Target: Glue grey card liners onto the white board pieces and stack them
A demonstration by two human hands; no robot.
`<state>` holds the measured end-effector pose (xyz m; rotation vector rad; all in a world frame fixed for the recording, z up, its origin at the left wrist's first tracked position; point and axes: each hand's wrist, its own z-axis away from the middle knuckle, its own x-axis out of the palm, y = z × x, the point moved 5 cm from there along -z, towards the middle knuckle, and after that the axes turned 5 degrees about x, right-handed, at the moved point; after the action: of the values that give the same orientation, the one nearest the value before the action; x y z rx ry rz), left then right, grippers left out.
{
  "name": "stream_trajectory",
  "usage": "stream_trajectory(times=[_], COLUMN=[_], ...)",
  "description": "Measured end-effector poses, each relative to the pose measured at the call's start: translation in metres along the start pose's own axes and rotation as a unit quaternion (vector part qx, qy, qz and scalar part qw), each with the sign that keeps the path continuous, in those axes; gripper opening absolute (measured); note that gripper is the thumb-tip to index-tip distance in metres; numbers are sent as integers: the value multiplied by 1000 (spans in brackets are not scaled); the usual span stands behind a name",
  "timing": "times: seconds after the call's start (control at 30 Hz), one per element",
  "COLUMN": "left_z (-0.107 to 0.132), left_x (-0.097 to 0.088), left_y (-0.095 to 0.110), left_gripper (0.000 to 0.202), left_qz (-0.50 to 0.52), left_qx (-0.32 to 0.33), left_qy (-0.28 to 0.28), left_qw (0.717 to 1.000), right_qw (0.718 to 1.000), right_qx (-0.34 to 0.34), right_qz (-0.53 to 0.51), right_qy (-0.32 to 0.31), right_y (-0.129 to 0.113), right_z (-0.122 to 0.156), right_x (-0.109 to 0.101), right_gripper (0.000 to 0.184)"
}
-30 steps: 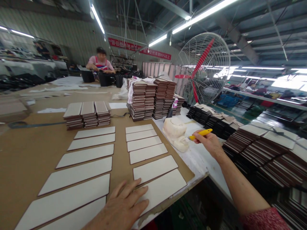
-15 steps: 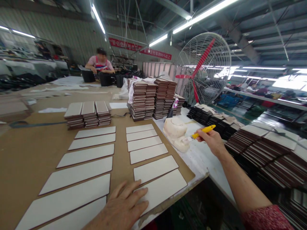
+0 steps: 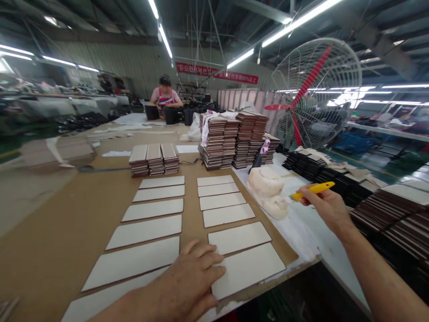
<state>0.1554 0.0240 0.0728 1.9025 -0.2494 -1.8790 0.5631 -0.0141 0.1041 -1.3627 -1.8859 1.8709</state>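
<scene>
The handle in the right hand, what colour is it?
Yellow: the handle in the right hand shows in the head view, the only one here.

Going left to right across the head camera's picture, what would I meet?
Three short stacks, left hand, cream-coloured lumpy object, yellow-handled tool in the right hand, brown-edged pile of panels.

Left of the yellow brush [image 3: 315, 191], the left hand [image 3: 196, 275] hides part of one pale panel [image 3: 97, 300]; rightward, I see stacked panels [image 3: 398, 219] cut off.
</scene>
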Motion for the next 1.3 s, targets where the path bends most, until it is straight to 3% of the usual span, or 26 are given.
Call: stream_trajectory(times=[0.13, 0.3, 0.47, 0.6, 0.67, 0.73, 0.9, 1.0, 1.1, 1.2, 1.3], left_z=[-4, -11, -20, -34, -46, -59, -81, -85, -84, -82, -81], left_x=[-16, -30, -35, -44, -48, -49, -42, -39, -38, -39, -38], left_y=[-30, -96, -159, -194, -207, -220, -243, -249, -248, -245, -244], left_gripper=[26, 23, 28, 30, 30, 30, 31, 30, 28, 28, 29], left_qz=[-35, -122, -152, -174, -186, -196, -212, -219, -223, -223, -222], left_qx=[-6, -38, -75, -77, -68, -57, -63, -78, -81, -81, -79], left_qy=[57, 100, 142, 164, 165, 162, 165, 172, 174, 182, 193], left_qw=[998, 987, 975, 968, 966, 965, 961, 957, 956, 954, 953], right_qw=[999, 998, 987, 961, 942, 927, 917, 913, 911, 911, 912], right_qx=[9, 39, 80, 68, 70, 79, 102, 136, 177, 207, 223], right_qz=[26, 14, -79, -214, -300, -358, -386, -382, -365, -346, -331], right_qy=[24, 40, 119, 163, 130, 80, -13, -49, -72, -88, -99], right_y=[2, 4, 4, -19, -41, -66, -103, -101, -87, -72, -62], right_z=[-1, -1, 9, 11, 5, -6, -46, -65, -75, -76, -75], right_x=[-2, -2, -14, -11, 10, 45, 164, 235, 289, 322, 340], right_gripper=[35, 30, 20, 8, 9, 7, 16, 18, 17, 17, 21])
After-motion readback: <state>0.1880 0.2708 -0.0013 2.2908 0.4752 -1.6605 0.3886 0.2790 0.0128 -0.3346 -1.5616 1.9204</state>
